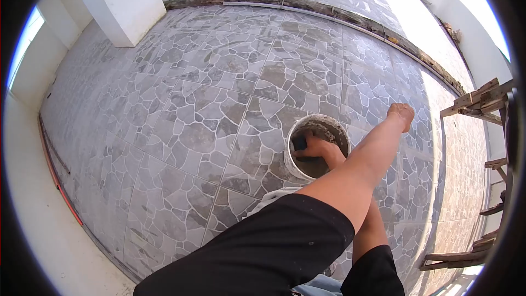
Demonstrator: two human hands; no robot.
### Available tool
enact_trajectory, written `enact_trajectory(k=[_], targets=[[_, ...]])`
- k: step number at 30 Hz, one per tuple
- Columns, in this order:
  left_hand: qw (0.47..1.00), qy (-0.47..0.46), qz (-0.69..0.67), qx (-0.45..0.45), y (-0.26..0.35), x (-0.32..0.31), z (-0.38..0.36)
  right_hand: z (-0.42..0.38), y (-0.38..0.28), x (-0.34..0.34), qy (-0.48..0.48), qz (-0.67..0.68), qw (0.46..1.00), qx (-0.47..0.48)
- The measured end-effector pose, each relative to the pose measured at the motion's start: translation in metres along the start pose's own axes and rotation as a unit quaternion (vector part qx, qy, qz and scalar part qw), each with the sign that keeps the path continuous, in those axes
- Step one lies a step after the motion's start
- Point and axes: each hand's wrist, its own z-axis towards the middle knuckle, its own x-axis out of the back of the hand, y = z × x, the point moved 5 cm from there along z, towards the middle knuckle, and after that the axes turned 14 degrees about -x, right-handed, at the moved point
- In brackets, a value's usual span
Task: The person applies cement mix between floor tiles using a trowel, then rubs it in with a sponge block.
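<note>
Down inside a pale, mortar-smeared bucket (289, 159), my right hand (320, 149) grips a dark, block-like object (299, 143). Its exact kind is not clear, and greyish wet material lies around it. My left arm crosses over the right forearm, reaching out past the bucket's right side. At its end, my left hand (402, 115) is closed over the floor, and whatever its fingers may hold is hidden. Stone-patterned tiles (200, 123) surround the bucket, partly dulled by a grey film. Whitish material (274, 194) shows beside my black sleeve.
A long wooden beam (307, 5) lies across the floor ahead. A white pillar (118, 0) stands at upper left. On the right is a rough wooden frame (487, 101) in sunlight. An orange-red strip (68, 208) runs along the left wall's base.
</note>
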Motion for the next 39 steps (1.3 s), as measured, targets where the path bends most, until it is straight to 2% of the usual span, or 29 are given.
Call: enact_trajectory(k=[1, 2, 4, 5, 6, 8, 9, 11, 12, 13, 15, 16, 19, 22, 23, 26, 30, 32, 33, 35, 37, 39], targets=[[1.000, 0.004, 0.001, 0.008, -0.001, -0.004, -0.001, -0.013, -0.011, -0.004, 0.039, -0.074, 0.996, 0.014], [1.000, 0.002, 0.000, -0.009, 0.001, -0.009, 0.000, -0.007, -0.008, -0.006, 0.039, -0.080, 0.996, 0.019], [1.000, 0.003, 0.000, -0.020, 0.000, -0.011, 0.000, 0.015, 0.009, -0.016, -0.054, -0.022, 0.993, 0.107], [1.000, 0.004, 0.006, -0.022, 0.001, -0.008, 0.000, 0.006, 0.012, 0.000, -0.022, 0.043, 0.993, 0.105], [1.000, 0.003, 0.012, -0.023, 0.001, -0.008, 0.000, 0.012, 0.005, -0.001, -0.025, 0.042, 0.993, 0.109], [1.000, 0.005, -0.003, -0.010, 0.000, -0.011, -0.006, 0.020, 0.007, -0.016, -0.040, -0.068, 0.996, -0.028], [1.000, -0.012, -0.001, -0.015, -0.001, -0.010, -0.008, 0.019, 0.004, -0.021, -0.038, -0.067, 0.997, -0.031], [0.999, -0.022, 0.006, -0.023, -0.002, 0.000, -0.014, 0.028, 0.008, -0.041, -0.061, -0.161, 0.985, 0.006], [0.999, -0.033, 0.007, -0.033, -0.003, 0.000, -0.016, 0.014, 0.007, -0.026, -0.056, -0.162, 0.985, 0.005], [0.998, -0.045, 0.008, -0.042, -0.005, -0.001, -0.017, -0.015, -0.001, 0.002, -0.035, -0.042, 0.995, 0.079], [0.999, -0.017, 0.015, -0.028, -0.012, 0.006, -0.017, -0.032, 0.004, 0.019, -0.016, 0.084, 0.985, 0.150], [1.000, 0.009, 0.021, -0.015, -0.015, 0.012, -0.019, -0.036, 0.009, 0.022, 0.016, 0.051, 0.981, 0.185], [1.000, -0.014, 0.016, -0.009, -0.023, 0.018, -0.021, -0.050, 0.036, 0.027, 0.120, -0.052, 0.953, 0.274], [0.999, -0.021, 0.031, -0.034, -0.022, 0.018, -0.027, -0.052, 0.042, 0.007, 0.237, -0.116, 0.909, 0.324], [0.999, -0.029, 0.033, -0.028, -0.022, 0.016, -0.027, -0.042, 0.041, 0.005, 0.166, -0.004, 0.967, 0.191], [0.998, -0.045, 0.030, -0.021, -0.016, 0.021, -0.023, -0.023, 0.050, -0.011, 0.135, 0.205, 0.966, 0.081], [0.997, -0.058, 0.031, -0.026, -0.008, 0.016, -0.018, -0.045, 0.026, -0.006, 0.075, 0.321, 0.944, 0.027], [0.997, -0.056, 0.040, -0.031, -0.009, 0.012, -0.013, -0.066, 0.007, 0.011, 0.064, 0.358, 0.931, 0.006], [0.997, -0.052, 0.044, -0.032, -0.007, 0.010, -0.012, -0.076, 0.001, 0.029, 0.084, 0.336, 0.938, -0.026], [0.996, -0.069, 0.047, -0.010, -0.002, 0.027, -0.024, -0.063, 0.010, 0.021, 0.105, 0.457, 0.881, 0.070], [0.996, -0.075, 0.056, -0.009, -0.013, 0.030, -0.022, -0.057, 0.019, -0.002, 0.108, 0.625, 0.735, 0.238], [0.995, -0.066, 0.069, -0.007, -0.036, 0.023, -0.013, -0.068, 0.005, 0.009, 0.215, 0.552, 0.770, 0.237]])
